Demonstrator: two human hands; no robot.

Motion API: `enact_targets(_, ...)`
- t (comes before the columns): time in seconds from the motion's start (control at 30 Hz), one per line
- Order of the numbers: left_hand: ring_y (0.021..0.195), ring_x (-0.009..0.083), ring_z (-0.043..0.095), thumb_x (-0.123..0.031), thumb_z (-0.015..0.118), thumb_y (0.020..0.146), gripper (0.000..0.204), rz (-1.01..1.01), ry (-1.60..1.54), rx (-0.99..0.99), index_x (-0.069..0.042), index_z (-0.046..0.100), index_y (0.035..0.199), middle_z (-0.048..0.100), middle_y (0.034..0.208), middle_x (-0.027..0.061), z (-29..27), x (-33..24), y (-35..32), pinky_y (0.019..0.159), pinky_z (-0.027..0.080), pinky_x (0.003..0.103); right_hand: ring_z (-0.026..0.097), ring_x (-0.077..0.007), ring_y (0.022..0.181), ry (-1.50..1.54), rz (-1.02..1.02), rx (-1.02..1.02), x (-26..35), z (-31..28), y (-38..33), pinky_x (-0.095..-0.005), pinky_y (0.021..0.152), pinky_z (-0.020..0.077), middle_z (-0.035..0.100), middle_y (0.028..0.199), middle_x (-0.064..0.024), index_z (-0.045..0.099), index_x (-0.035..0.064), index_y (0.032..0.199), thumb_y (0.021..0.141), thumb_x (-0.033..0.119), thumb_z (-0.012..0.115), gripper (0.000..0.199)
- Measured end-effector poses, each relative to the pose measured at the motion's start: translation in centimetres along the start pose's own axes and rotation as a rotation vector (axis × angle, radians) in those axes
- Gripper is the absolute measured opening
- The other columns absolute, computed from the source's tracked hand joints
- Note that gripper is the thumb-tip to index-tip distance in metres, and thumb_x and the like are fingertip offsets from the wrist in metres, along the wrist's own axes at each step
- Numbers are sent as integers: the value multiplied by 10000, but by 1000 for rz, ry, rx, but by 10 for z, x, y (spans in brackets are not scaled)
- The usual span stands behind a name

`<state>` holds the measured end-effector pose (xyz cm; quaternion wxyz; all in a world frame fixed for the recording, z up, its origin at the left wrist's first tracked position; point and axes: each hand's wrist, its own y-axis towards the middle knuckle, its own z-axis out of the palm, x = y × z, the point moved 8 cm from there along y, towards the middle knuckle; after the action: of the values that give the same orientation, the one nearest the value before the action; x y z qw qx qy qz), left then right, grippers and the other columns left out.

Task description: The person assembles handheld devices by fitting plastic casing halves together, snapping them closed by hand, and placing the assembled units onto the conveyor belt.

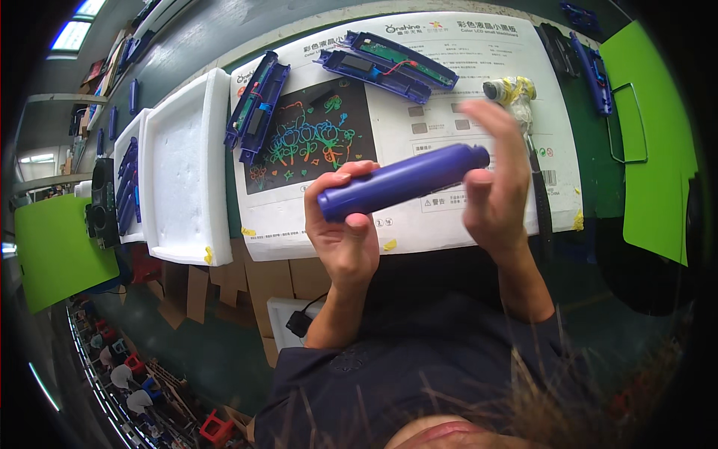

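My left hand (342, 243) is closed around the left part of a smooth blue-purple plastic tube casing (407, 181), held tilted with its right end higher. At that narrower right end, my right hand (499, 196) has its thumb and fingers apart, with the fingers slightly blurred. I cannot tell whether the thumb touches the tube. Beyond my hands lie opened blue casing halves, one pair (258, 108) at the left and another (385, 69) at the centre. Green circuit boards and red wires show inside them. A hammer (521, 112) with a tape-wrapped head lies to the right.
A printed white cardboard sheet (307, 213) covers the worktop. White foam trays (183, 172) stand at the left, beside more blue casings (129, 187). Bright green panels (654, 142) flank both sides. Another open casing (594, 75) lies at the far right.
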<state>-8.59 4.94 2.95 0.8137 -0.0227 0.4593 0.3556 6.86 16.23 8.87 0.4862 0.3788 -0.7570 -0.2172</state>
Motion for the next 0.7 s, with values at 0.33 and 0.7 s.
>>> enact_targets(0.33,1019,282,639,-271,654,912,463,40,297,51,-1,464,1237,611,1124,230,-3,-13,2,935,510,424,595,-107,818,950,745,187,-34,9,-38,-227,690,507,586,958,-70,443,32,1294,878,187,707,516)
enact_targets(0.7,446,47,457,-290,481,1012,365,-739,358,367,13,536,1208,571,672,34,10,25,-15,402,333,195,380,5,469,805,1065,223,-53,26,-30,-176,410,259,559,613,2,541,-14,1079,924,340,653,403)
